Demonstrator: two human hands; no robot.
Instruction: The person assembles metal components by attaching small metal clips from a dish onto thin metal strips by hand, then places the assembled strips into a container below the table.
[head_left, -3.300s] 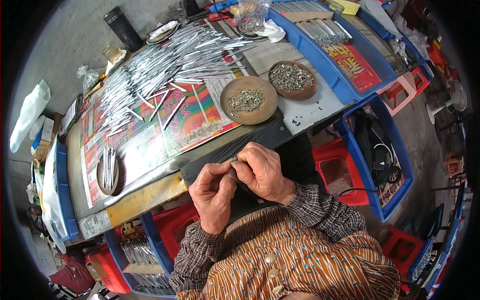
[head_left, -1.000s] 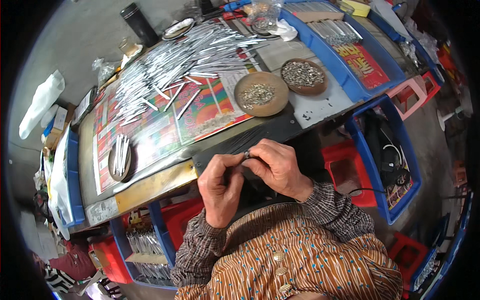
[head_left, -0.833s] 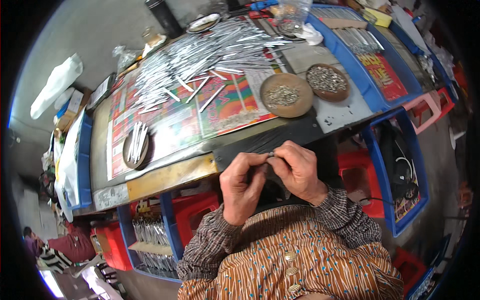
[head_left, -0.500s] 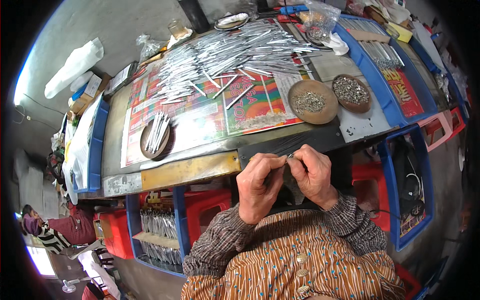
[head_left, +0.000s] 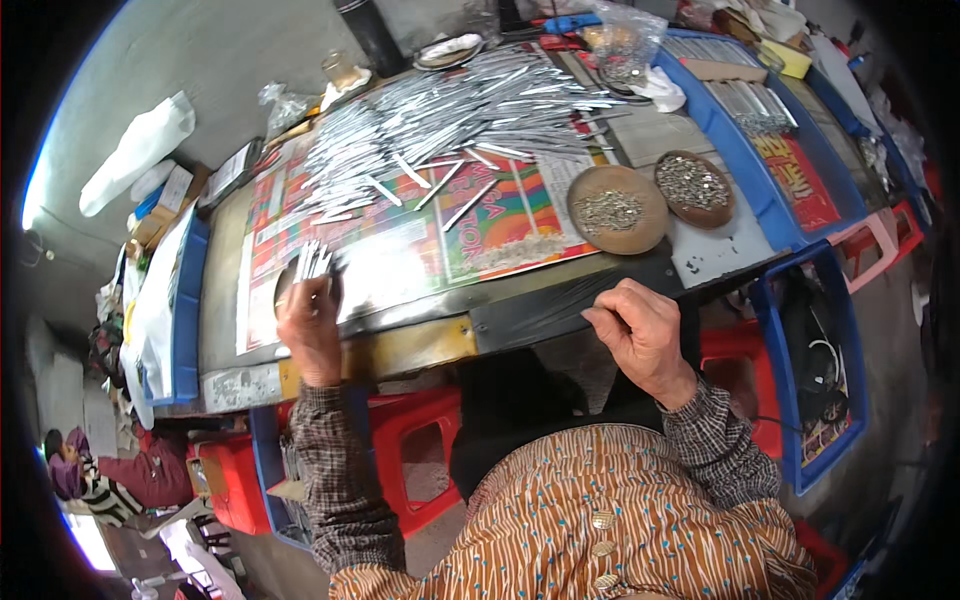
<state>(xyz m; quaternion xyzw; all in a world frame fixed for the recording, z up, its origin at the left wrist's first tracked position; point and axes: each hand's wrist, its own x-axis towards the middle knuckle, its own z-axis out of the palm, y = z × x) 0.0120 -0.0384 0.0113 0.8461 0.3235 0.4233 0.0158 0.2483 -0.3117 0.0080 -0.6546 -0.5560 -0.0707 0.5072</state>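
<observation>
My left hand (head_left: 312,335) reaches over the small round dish (head_left: 281,290) at the left front of the table. Its fingers are curled, at the slim silver strips (head_left: 314,257) that stick up out of the dish. They look closed, but what lies between them is hidden. Off the table's front edge, my right hand (head_left: 640,330) hangs in the air, thumb and forefinger pressed together. Whatever it may pinch is too small to make out. Nearest to it is a wooden bowl (head_left: 655,190) with small metal pieces (head_left: 610,211).
A broad heap of silver strips (head_left: 430,110) covers the back of the table. A second bowl (head_left: 722,215) of small metal parts stands at the right, beside a blue tray (head_left: 745,185). Below the edge are red stools (head_left: 400,430) and a blue crate (head_left: 858,400). A person (head_left: 150,470) sits far left.
My hands were together in front of me, fingertips meeting at a small thing. Now the left has moved left to the dish of strips, while the right has shifted slightly right.
</observation>
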